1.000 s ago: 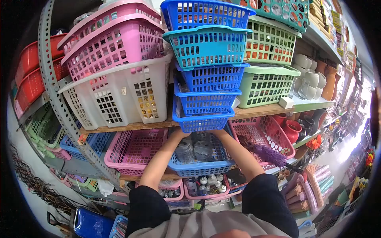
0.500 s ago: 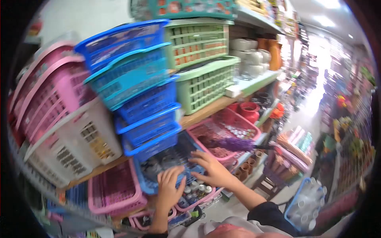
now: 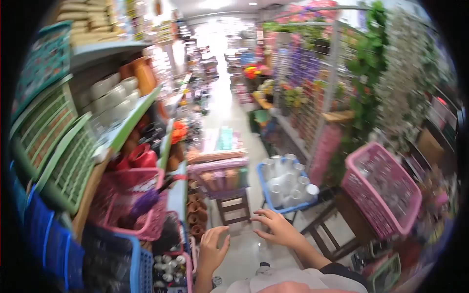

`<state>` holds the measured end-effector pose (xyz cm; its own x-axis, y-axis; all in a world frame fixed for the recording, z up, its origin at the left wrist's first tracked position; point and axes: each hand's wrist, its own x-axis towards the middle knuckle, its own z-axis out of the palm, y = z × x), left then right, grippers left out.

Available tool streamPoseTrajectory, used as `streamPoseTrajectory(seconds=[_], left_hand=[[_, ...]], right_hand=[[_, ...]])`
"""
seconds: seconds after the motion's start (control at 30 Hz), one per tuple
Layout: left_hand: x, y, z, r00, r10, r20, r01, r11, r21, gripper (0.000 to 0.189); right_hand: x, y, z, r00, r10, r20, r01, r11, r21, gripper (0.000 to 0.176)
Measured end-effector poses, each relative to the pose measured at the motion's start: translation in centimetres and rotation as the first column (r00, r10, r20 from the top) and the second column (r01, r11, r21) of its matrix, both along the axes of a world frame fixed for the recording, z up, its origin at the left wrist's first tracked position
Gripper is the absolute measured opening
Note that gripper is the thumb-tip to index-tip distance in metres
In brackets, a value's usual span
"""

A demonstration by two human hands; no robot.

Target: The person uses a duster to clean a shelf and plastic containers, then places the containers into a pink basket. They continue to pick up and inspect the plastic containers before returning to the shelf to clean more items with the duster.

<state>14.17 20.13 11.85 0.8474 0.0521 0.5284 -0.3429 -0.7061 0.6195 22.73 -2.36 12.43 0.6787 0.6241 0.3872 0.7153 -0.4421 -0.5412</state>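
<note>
My left hand hovers over the aisle floor with its fingers apart, holding nothing. Beside it, my right hand is also open and bare, its fingers spread forward and inward. A blue basket of clear and white glass-like vessels stands just beyond my right hand. Left of my left hand is a pink-rimmed basket with small white-topped containers. A purple duster-like bunch lies in a larger pink basket on the left shelf. Neither hand visibly touches anything.
Green baskets and blue baskets line the left. A purple crate stands ahead. On the right, a pink basket of clear items rests on a wooden stool. Artificial greenery hangs at right. A bright aisle floor runs back.
My view has swung right, from the stacked baskets to the aisle. Both hands, earlier in front of the blue basket on the shelf, are now over the floor, still open.
</note>
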Motion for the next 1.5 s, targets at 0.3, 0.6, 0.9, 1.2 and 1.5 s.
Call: streamPoseTrajectory(seconds=[0.3,0.6,0.9,1.2,1.5], left_hand=[[9.6,-13.4,1.6,0.848,-0.529,0.011,0.529,0.848,-0.038,0.029],[18.4,-28.4,7.5,0.494,-0.842,0.215,0.828,0.531,0.178,0.028],[28.9,-39.7,12.0,0.41,-0.905,-0.116,0.693,0.226,0.685,0.052],[31.2,-44.6,11.1,0.555,-0.709,-0.435,0.525,-0.107,0.844,0.054],[32.9,-44.9,8.4,0.496,-0.806,-0.322,0.517,-0.024,0.856,0.056]], right_hand=[[-3.3,-15.3,4.3,0.876,-0.482,0.034,0.48,0.876,0.045,0.038],[-8.3,-28.0,10.7,0.699,-0.672,0.243,0.705,0.705,-0.079,0.037],[-0.6,-36.5,12.1,0.804,-0.592,0.061,0.587,0.773,-0.243,0.047],[10.2,-37.0,4.2,0.789,-0.614,-0.017,0.573,0.746,-0.339,0.102],[11.4,-37.5,2.3,0.801,-0.597,-0.053,0.587,0.799,-0.129,0.095]])
